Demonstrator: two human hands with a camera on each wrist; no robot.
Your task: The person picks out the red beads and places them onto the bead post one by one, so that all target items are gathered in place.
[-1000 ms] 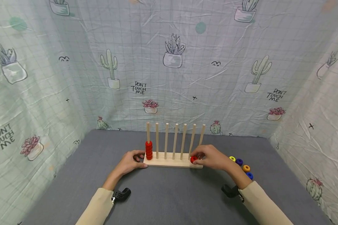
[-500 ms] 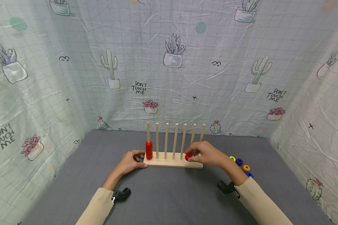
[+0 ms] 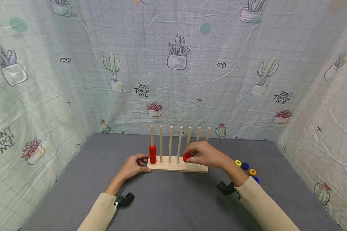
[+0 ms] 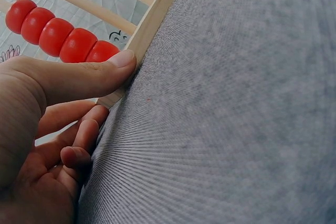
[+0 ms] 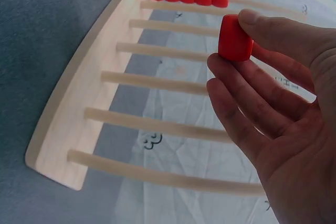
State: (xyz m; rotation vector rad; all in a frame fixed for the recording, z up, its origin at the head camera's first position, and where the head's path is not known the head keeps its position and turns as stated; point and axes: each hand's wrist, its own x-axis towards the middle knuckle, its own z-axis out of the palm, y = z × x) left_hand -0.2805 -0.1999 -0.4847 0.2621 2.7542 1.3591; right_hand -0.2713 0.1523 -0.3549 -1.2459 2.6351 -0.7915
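A wooden peg rack (image 3: 167,166) with several upright dowels stands on the grey table. Its leftmost peg carries a stack of several red beads (image 3: 152,154), seen large as red beads (image 4: 56,36) in the left wrist view. My left hand (image 3: 131,166) grips the left end of the base, thumb (image 4: 94,80) on the front edge and fingers behind. A single red bead (image 5: 235,38) is pinched between thumb and fingers of my right hand (image 3: 205,155). That hand is in front of the right-hand pegs, the bead apart from the stack.
To the right of the rack lie loose beads: a yellow bead (image 3: 238,163), a purple bead (image 3: 244,166), an orange bead (image 3: 252,172) and a blue bead (image 3: 255,179). A cactus-print cloth (image 3: 202,83) hangs behind and beside the table (image 3: 167,199).
My right hand has moved left along the rack with the red bead, rising slightly. The left hand has stayed on the base's left end.
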